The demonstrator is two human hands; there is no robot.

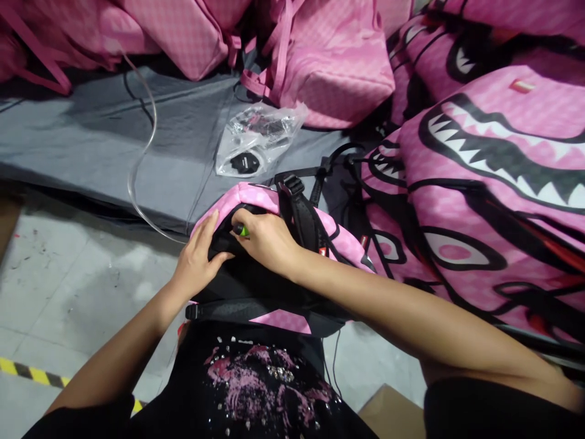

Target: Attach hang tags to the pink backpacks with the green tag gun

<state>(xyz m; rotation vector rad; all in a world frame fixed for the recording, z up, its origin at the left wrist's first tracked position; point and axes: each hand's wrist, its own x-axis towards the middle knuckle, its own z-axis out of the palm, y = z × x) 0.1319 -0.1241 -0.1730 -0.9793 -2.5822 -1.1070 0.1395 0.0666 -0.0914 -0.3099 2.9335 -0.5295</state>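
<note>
A pink backpack [256, 198] with black straps and a black back panel rests on my lap, back side up. My left hand [197, 259] lies on its left side, fingers pressed against the black panel. My right hand [265, 239] is closed around a small tool with a green tip [243, 231], held against the top of the black panel. A black strap with a buckle [295, 195] runs up just right of my right hand.
A clear plastic bag [258, 137] with black parts lies on grey cloth [114, 134] ahead. Pink backpacks [338, 67] pile up at the back, shark-mouth ones [493, 171] at right. A clear tube [141, 152] curves across the cloth. Concrete floor [68, 268] with a yellow-black stripe [31, 373] is at left.
</note>
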